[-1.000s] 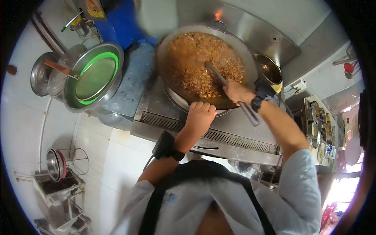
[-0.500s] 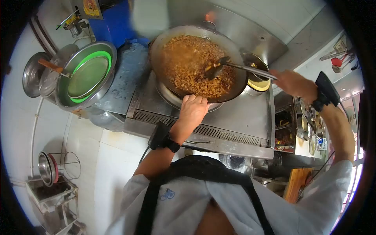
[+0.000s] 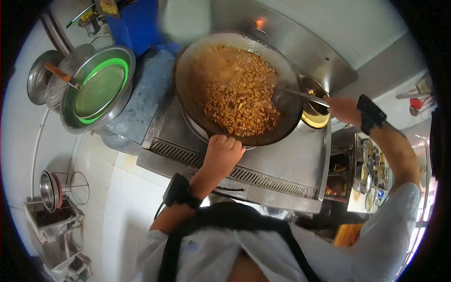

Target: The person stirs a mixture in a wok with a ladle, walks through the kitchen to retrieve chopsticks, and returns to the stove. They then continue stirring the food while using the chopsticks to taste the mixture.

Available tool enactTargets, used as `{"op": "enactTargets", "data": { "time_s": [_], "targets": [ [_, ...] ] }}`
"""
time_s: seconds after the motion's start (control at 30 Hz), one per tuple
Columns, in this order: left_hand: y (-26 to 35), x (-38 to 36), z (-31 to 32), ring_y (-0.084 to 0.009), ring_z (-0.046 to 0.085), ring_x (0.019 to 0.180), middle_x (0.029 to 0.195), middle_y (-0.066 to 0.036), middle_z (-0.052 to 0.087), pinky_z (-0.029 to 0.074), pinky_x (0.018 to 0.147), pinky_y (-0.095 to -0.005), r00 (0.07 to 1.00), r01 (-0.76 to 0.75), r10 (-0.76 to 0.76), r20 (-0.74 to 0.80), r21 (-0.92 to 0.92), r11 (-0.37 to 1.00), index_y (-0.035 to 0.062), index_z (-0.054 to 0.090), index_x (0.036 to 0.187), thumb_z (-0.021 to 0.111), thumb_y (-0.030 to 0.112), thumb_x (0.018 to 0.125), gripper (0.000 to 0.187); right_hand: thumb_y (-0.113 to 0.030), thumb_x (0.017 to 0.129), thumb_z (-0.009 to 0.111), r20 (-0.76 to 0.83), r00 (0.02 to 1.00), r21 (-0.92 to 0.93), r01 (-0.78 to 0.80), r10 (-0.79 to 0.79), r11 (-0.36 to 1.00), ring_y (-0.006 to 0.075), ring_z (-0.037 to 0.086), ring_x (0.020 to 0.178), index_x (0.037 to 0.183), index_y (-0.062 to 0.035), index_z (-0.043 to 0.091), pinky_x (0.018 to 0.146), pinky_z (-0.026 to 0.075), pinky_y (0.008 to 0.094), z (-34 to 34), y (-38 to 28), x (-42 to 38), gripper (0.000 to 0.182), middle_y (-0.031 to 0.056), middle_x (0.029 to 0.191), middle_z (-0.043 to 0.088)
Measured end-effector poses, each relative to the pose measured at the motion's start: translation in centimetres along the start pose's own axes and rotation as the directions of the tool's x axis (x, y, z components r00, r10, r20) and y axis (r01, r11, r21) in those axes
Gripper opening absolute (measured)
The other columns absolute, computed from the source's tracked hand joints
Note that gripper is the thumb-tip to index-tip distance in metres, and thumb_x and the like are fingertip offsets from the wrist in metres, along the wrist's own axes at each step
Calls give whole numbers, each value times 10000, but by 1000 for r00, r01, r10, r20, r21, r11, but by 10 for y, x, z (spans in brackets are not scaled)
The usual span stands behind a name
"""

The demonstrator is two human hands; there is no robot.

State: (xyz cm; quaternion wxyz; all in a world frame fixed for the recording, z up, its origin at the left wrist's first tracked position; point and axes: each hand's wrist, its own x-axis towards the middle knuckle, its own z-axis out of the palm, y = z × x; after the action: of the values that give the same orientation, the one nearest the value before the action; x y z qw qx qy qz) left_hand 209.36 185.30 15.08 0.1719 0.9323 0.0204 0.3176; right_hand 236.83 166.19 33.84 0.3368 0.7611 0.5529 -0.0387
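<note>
A large dark wok [image 3: 287, 120] sits tilted on the steel stove [image 3: 282, 164]. Inside it steams a mass of brown crumbly food, like minced meat [image 3: 239, 94], in oily liquid. My left hand [image 3: 224, 152] is closed on the wok's near rim, with the grip itself hidden under the fingers. In my right hand [image 3: 345, 110] is the handle of a long metal wok spatula [image 3: 307, 96], held out to the right of the wok. The spatula's head rests against the wok's inner right wall and is blurred.
Right behind the wok stand metal pots with yellowish contents [image 3: 315, 120]. At left, a steel basin [image 3: 129, 87] holds a green-rimmed sieve [image 3: 101, 91]. A blue container [image 3: 134, 28] stands behind it. Several small bowls [image 3: 364, 164] line the right counter.
The spatula has moved from the food to the wok's right wall. The food has shifted within the wok, and the wok is tipped more toward me. My left hand stays on the rim.
</note>
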Motion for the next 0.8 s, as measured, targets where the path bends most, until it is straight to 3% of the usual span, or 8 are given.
{"op": "enactTargets", "data": {
  "time_s": [0.13,0.17,0.33,0.37,0.4,0.53,0.73,0.8],
  "targets": [
    [-1,-1,4,-223,426,638,649,-40,420,324,609,-367,1000,-2,2,6,-9,1000,103,439,639,634,198,625,217,-77,804,428,142,988,238,-98,65,966,272,541,504,1094,52,344,422,407,374,31,-1,48,329,133,547,500],
    [0,-1,3,-224,424,635,646,-42,416,320,606,-366,1000,6,-6,16,-18,1000,102,437,639,632,192,626,215,-149,813,446,59,993,308,-116,103,944,348,539,540,1035,13,402,473,401,432,42,0,53,279,168,573,535],
    [0,3,-3,-189,402,617,631,-25,387,328,589,-322,999,18,-17,38,-23,1000,102,461,655,638,170,617,193,-158,822,437,-10,982,435,-165,187,885,345,534,536,1130,-9,331,468,400,423,93,-19,95,358,164,578,531],
    [0,2,-1,-189,402,617,631,-25,387,328,589,-322,999,23,-22,43,-19,1000,102,461,655,638,170,617,193,-322,840,314,37,963,595,-236,267,768,324,501,502,865,-27,440,507,390,415,97,-28,103,322,140,579,526],
    [0,1,0,-202,404,611,628,-32,384,314,583,-342,999,13,-13,37,-21,1000,103,444,643,642,175,608,214,-487,858,191,98,936,730,-298,337,615,303,468,468,600,-45,548,545,380,406,96,-36,110,624,116,581,521],
    [0,1,0,-218,404,598,625,-42,373,301,576,-364,999,-7,7,31,-16,1000,101,426,633,644,180,599,234,-178,840,415,-45,969,493,-190,243,849,365,528,586,1122,-66,353,510,395,439,86,-64,120,310,193,595,526],
    [1,3,-1,-218,413,607,641,-41,389,310,589,-367,998,-46,43,50,40,998,102,434,642,642,188,607,228,-209,846,404,-8,979,837,-104,203,538,385,547,721,1100,-42,375,615,432,456,52,-110,108,305,240,746,552],
    [1,2,-2,-219,418,615,644,-41,396,314,590,-367,996,-64,61,64,39,997,101,439,646,640,189,611,222,-211,847,404,-19,974,812,-116,224,571,380,549,730,1093,-33,379,623,432,451,33,-108,83,305,243,748,552]
  ]
}}
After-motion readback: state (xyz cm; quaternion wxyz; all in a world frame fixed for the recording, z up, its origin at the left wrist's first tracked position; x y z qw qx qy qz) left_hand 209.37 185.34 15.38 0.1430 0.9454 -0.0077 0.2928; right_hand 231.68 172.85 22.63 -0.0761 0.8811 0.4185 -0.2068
